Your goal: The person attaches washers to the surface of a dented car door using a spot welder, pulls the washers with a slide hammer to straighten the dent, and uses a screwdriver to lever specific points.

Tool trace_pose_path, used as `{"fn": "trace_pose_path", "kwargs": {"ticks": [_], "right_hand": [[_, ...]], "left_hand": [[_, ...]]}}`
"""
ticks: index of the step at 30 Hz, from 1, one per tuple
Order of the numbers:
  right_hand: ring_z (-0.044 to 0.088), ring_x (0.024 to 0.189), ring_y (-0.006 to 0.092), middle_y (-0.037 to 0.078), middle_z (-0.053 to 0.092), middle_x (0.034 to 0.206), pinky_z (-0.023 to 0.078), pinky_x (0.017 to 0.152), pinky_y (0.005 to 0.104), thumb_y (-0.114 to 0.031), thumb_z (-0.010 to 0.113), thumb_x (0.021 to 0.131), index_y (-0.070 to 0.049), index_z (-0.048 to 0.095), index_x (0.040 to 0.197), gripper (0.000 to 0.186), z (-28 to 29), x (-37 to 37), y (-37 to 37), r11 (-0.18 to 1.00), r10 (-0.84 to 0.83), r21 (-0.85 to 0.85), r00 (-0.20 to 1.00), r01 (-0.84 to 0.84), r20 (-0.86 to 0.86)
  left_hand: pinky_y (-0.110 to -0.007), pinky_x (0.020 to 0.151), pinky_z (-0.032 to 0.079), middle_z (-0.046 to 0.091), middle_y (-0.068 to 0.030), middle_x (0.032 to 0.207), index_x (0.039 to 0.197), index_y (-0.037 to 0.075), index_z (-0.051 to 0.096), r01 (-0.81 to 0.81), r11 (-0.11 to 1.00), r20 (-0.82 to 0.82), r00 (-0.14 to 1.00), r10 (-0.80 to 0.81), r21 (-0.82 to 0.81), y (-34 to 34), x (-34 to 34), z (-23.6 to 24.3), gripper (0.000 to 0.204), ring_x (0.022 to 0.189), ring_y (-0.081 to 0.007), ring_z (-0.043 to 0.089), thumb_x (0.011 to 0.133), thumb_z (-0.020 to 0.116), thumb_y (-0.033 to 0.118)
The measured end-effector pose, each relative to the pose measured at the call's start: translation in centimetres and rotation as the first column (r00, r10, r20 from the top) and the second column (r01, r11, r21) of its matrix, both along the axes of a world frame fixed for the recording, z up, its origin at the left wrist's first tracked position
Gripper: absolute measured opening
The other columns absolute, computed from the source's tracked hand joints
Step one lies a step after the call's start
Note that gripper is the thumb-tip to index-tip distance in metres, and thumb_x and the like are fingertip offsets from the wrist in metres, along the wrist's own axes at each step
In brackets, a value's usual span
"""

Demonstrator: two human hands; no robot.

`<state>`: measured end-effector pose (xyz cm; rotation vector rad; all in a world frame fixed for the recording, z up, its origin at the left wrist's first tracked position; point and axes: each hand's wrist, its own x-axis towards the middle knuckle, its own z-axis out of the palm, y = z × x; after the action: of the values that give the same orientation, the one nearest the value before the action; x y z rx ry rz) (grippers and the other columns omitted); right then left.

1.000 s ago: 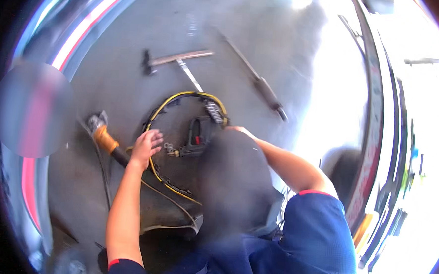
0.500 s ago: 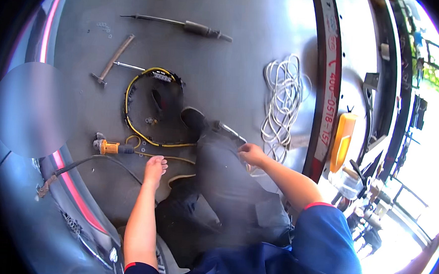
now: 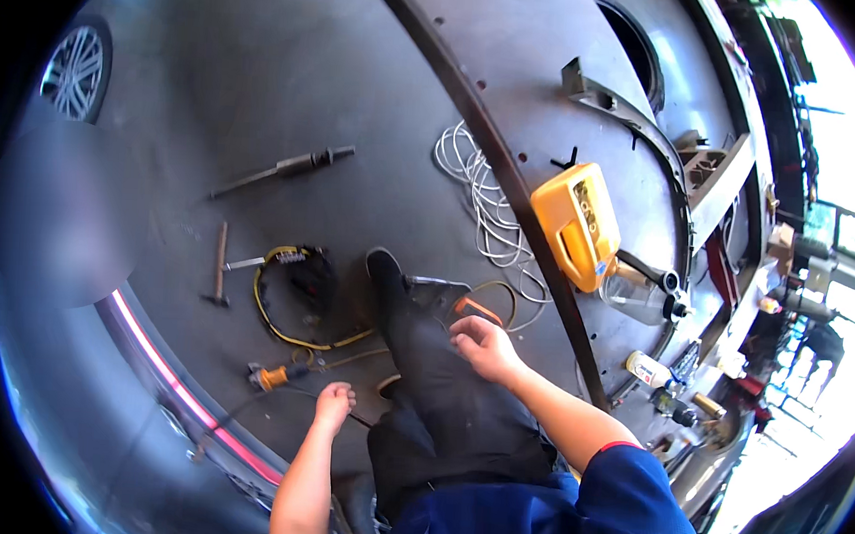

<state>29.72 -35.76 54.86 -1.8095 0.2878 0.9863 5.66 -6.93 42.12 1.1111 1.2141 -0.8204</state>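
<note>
My left hand hangs low beside my left leg, its fingers curled in with nothing visible in them. It is nearest to the angle grinder, which has an orange body and lies on the floor with its cord. Over my right thigh, my right hand is loosely bent, fingers a little apart and holding nothing. Just beyond it on the floor is an orange and dark object whose kind I cannot make out. A long shiny metal tool lies by my shoe.
Left of me stands a car body with a pink-red strip. The floor also holds a hammer, a long metal bar tool, a yellow-edged loop and coiled white cable. A raised edge borders a surface bearing a yellow jug.
My view has turned right and my body has shifted. The yellow jug and bottles show more fully, and the orange object has come into sight. My right hand has loosened; my left stays curled.
</note>
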Motion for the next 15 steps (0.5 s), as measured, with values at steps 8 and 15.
{"fn": "trace_pose_path", "kwargs": {"ticks": [8, 15], "right_hand": [[0.065, 0.091, 0.0128, 0.006, 0.07, 0.095, 0.052, 0.083, 0.0294, -0.01, 0.056, 0.096, -0.002, 0.064, 0.11, 0.018, 8.1, 12.7, 6.0, 0.927, -0.201, 0.329, 0.979, 0.182, 0.026], [0.066, 0.09, 0.0112, 0.006, 0.071, 0.094, 0.053, 0.082, 0.0277, -0.007, 0.058, 0.095, -0.002, 0.066, 0.108, 0.016, 14.9, 20.6, -0.2, 0.859, -0.495, 0.202, 0.864, 0.47, 0.095]], "left_hand": [[-0.026, 0.053, 0.046, 0.063, -0.0048, 0.085, 0.112, 0.002, 0.058, 0.254, 0.934, 0.029, 0.963, -0.269, 0.253, 12.5, 18.0, 5.1, 0.022, 0.067, -0.0123, 0.059, 0.103, 0.045, 0.018], [-0.025, 0.062, 0.051, 0.067, -0.0081, 0.094, 0.117, 0.001, 0.06, 0.428, 0.83, 0.22, 0.825, -0.521, 0.358, 10.3, 46.7, 13.4, 0.026, 0.076, -0.0135, 0.063, 0.104, 0.043, 0.015]]}}
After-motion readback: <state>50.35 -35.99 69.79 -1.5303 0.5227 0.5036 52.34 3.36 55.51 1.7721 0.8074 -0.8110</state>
